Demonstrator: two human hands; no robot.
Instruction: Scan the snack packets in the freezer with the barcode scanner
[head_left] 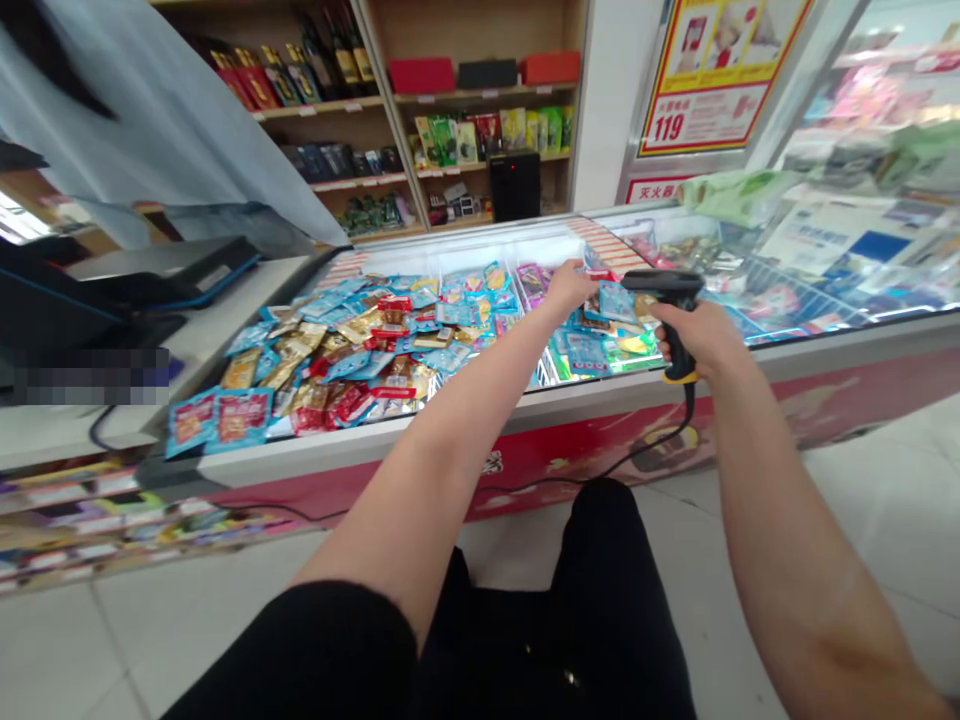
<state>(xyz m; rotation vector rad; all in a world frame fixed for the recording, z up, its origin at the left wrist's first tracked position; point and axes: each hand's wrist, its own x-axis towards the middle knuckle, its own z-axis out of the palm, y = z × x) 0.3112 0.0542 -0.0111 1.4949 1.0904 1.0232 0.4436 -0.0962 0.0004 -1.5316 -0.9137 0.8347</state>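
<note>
The right grip (701, 338) clamped a corded barcode scanner (671, 315) above the freezer chest (600, 392); the left grip (571, 287), arm outstretched, met snack packets (360, 350), closure unclear.

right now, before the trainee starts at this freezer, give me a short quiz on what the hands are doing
1. Which hand holds the black and yellow handheld barcode scanner?
2. True or false: the scanner is cordless.
3. What lies in the chest freezer under the left hand?
a) foil snack packets
b) bottles of wine
c) red gift boxes

Key:
1. The right hand
2. False: a black cable runs down from it.
3. a
</note>
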